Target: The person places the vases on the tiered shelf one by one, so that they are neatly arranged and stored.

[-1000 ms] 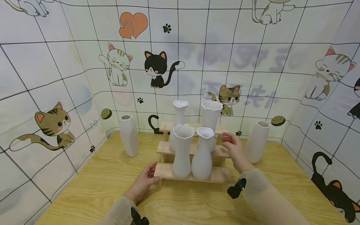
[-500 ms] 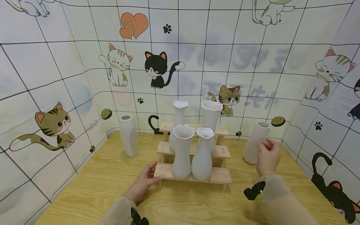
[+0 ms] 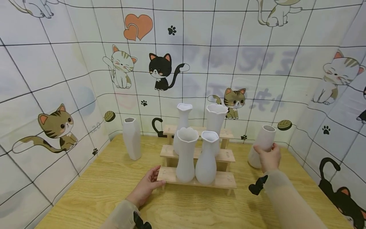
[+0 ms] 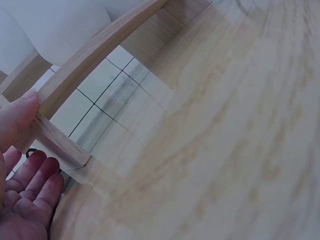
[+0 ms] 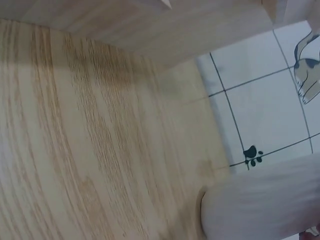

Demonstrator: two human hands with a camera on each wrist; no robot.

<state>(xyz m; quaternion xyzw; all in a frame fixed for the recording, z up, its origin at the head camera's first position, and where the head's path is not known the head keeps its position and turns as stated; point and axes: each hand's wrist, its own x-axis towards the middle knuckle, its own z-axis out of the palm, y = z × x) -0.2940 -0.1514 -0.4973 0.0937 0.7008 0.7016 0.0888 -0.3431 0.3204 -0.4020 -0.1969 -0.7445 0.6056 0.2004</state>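
Observation:
My right hand grips a tall, smooth white vase to the right of the stand, thumb on its left side and fingers round its far right side. The lower part of this vase shows in the right wrist view, its base at the table. My left hand holds the left end of the lowest step of a three-step wooden stand; in the left wrist view the thumb lies on the step's corner, the other fingers beside its leg. A scalloped vase and a round-bellied vase stand on that step.
Higher on the stand are a slim-necked vase and a wide ruffled vase, partly hidden by the front pair. A faceted white vase stands on the wooden table at left. Cat-printed cloth walls enclose the table.
My right hand has left the stand's right side, moved right to the smooth vase and taken hold of it. The left hand stays at the lowest step.

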